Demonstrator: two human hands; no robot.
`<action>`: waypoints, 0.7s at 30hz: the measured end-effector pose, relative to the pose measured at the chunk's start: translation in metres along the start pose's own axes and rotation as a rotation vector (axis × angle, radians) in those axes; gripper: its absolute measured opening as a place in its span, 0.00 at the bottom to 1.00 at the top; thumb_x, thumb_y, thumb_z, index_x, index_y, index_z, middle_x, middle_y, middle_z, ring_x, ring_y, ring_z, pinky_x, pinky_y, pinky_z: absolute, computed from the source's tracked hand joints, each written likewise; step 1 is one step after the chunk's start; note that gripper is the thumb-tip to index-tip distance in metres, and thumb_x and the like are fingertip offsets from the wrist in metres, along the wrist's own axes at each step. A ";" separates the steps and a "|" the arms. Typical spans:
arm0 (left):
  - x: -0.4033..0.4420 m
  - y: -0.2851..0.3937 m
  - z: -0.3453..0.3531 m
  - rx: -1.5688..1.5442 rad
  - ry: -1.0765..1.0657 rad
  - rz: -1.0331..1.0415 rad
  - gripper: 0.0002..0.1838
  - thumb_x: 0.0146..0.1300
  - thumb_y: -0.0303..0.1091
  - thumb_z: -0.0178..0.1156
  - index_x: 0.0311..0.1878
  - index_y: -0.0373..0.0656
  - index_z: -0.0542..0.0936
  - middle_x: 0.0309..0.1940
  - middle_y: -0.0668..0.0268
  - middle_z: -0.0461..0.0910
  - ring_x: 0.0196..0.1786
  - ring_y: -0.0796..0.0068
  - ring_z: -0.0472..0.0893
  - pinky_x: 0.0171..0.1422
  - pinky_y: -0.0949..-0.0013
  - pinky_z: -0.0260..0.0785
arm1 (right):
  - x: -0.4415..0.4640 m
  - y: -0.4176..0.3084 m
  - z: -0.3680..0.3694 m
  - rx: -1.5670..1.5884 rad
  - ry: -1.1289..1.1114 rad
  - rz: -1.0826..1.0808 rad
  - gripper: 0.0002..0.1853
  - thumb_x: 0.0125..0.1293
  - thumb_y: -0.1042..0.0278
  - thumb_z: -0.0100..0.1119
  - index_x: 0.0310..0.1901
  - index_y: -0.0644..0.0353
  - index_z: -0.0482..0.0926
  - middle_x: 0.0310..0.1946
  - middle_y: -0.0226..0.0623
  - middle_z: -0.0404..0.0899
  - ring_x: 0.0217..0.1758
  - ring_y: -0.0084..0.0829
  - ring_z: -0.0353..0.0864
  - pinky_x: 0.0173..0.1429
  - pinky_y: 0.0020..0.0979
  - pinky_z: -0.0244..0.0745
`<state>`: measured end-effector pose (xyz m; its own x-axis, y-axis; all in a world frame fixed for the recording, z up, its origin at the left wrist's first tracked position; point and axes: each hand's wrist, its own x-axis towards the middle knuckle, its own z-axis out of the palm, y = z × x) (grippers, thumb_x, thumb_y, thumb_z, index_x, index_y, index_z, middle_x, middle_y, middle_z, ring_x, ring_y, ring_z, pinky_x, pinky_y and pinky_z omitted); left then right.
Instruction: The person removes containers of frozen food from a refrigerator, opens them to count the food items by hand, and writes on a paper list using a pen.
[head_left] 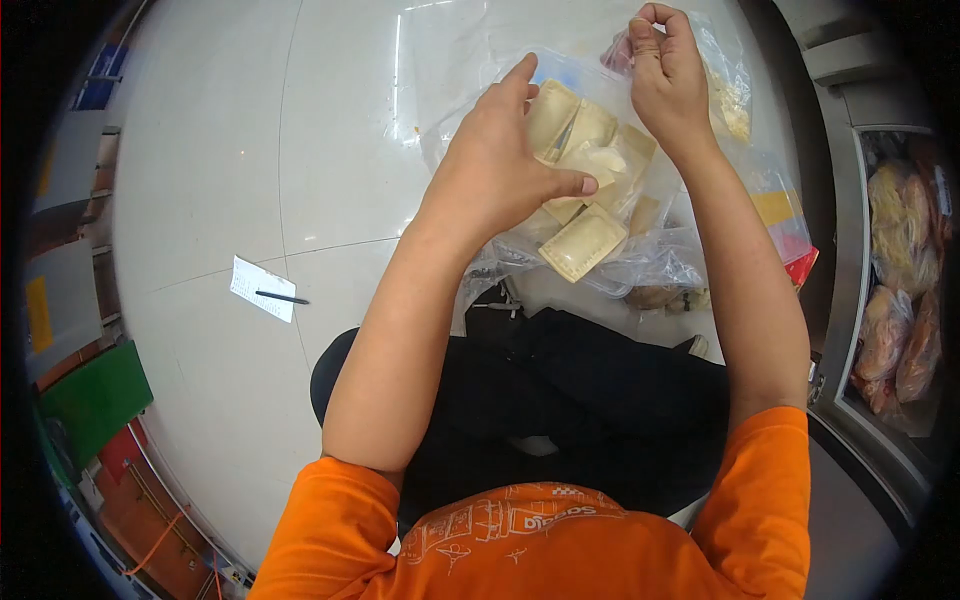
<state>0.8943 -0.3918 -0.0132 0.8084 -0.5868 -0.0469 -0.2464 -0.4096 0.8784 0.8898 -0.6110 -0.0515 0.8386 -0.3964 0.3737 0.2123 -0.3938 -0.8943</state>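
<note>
Several pale yellow packets (583,243) lie in a loose heap on and inside clear plastic bags (665,258) on the tiled floor. My left hand (508,155) is over the left side of the heap, thumb and fingers spread wide, with its thumb above the middle packets. To the right and farther up, my right hand (664,70) has its fingers curled in a pinch at the upper edge of the plastic. Thin clear plastic shows beside its fingertips, but what lies between them is too small to make out.
A paper note (262,285) with a black pen (283,297) lies on the floor at left. Another clear bag (735,100) holds yellowish bits. At right, an open chest (850,250) contains bagged goods. Shelving and a green panel (97,400) line the left side.
</note>
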 end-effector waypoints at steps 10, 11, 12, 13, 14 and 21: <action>-0.013 0.028 -0.054 0.075 0.456 0.232 0.38 0.56 0.42 0.79 0.66 0.30 0.77 0.53 0.55 0.85 0.56 0.64 0.83 0.63 0.67 0.73 | -0.002 0.009 0.000 0.358 -0.030 0.063 0.13 0.75 0.76 0.48 0.58 0.65 0.69 0.35 0.38 0.82 0.34 0.36 0.87 0.48 0.38 0.82; -0.018 0.029 -0.054 0.011 0.298 0.026 0.37 0.57 0.43 0.78 0.65 0.31 0.78 0.52 0.56 0.85 0.56 0.65 0.83 0.63 0.67 0.73 | 0.000 0.006 0.001 0.325 -0.049 0.075 0.14 0.75 0.77 0.46 0.59 0.66 0.65 0.35 0.37 0.81 0.35 0.36 0.86 0.50 0.38 0.82; -0.018 0.019 -0.052 0.162 0.124 -0.046 0.30 0.62 0.39 0.73 0.63 0.32 0.79 0.54 0.54 0.84 0.56 0.60 0.83 0.63 0.64 0.74 | 0.001 0.003 0.001 0.293 -0.069 0.084 0.15 0.74 0.78 0.43 0.60 0.67 0.62 0.34 0.36 0.80 0.36 0.35 0.86 0.52 0.39 0.83; -0.020 0.018 -0.049 0.222 0.042 0.025 0.30 0.62 0.39 0.73 0.63 0.32 0.79 0.54 0.53 0.83 0.56 0.58 0.83 0.63 0.62 0.74 | 0.002 0.001 0.001 0.260 -0.087 0.093 0.16 0.74 0.78 0.41 0.61 0.68 0.59 0.34 0.35 0.78 0.37 0.34 0.86 0.54 0.39 0.83; -0.022 0.022 -0.042 0.282 -0.043 0.096 0.29 0.62 0.38 0.72 0.63 0.31 0.79 0.53 0.53 0.83 0.57 0.56 0.83 0.64 0.61 0.74 | 0.003 -0.002 0.004 0.242 -0.073 0.105 0.16 0.75 0.77 0.43 0.61 0.67 0.60 0.33 0.35 0.77 0.37 0.34 0.85 0.56 0.40 0.83; -0.059 0.029 0.054 0.365 0.123 0.305 0.24 0.68 0.38 0.64 0.60 0.28 0.80 0.59 0.45 0.76 0.66 0.38 0.75 0.67 0.47 0.72 | -0.002 -0.006 0.006 0.450 -0.064 0.217 0.18 0.83 0.56 0.50 0.60 0.59 0.62 0.35 0.36 0.71 0.37 0.32 0.80 0.58 0.51 0.85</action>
<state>0.8108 -0.4072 -0.0107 0.7221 -0.6401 0.2625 -0.6351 -0.4628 0.6184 0.8899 -0.6032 -0.0485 0.9134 -0.3724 0.1642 0.2134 0.0946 -0.9724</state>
